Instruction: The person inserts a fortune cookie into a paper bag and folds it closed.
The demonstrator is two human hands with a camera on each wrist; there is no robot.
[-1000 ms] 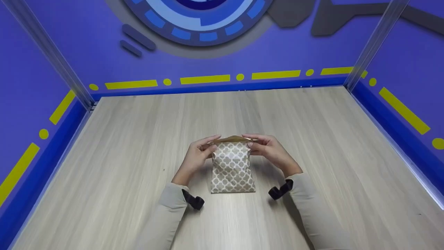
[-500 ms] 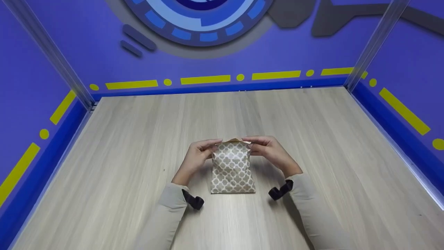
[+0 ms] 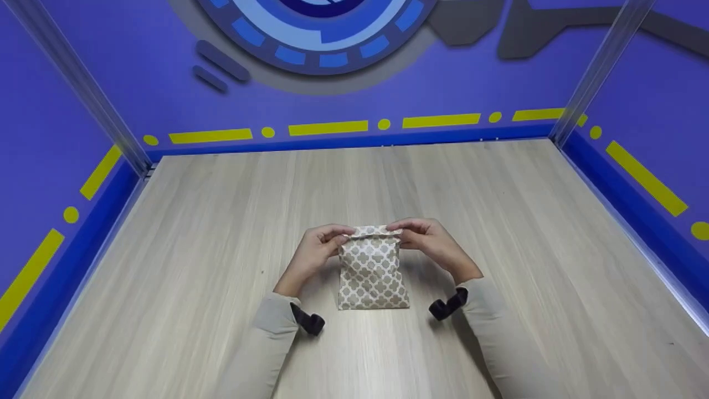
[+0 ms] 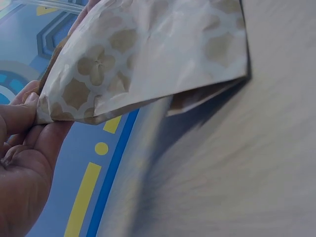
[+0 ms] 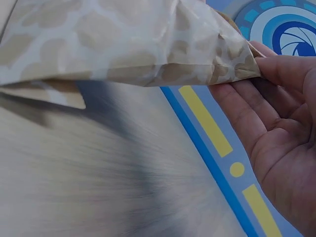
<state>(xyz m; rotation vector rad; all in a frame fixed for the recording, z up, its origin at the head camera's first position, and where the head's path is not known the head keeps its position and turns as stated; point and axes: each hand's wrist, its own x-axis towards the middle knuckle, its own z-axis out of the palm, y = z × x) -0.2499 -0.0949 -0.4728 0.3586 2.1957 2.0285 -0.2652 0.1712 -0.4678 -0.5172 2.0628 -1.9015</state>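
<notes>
A paper bag (image 3: 372, 271) with a tan and white quatrefoil pattern stands in the middle of the table in the head view. Its top edge is folded over toward me as a narrow patterned flap. My left hand (image 3: 316, 252) pinches the bag's left top corner between thumb and fingers. At the opposite corner, my right hand (image 3: 435, 244) pinches the fold the same way. In the left wrist view the thumb presses on the corner of the bag (image 4: 123, 54). The right wrist view has the fingers under the bag's side edge (image 5: 143, 49).
The wood-grain table (image 3: 221, 221) reaches back to a purple-blue wall (image 3: 332, 105) with yellow dashes. Side walls stand at left and right, with metal posts in the corners. A black wrist camera mount (image 3: 308, 320) sits on each sleeve.
The bag's top showed its brown inside a second ago; both hands have turned that rim forward and down, so a patterned flap now lies across the top. The bag's base has hardly moved.
</notes>
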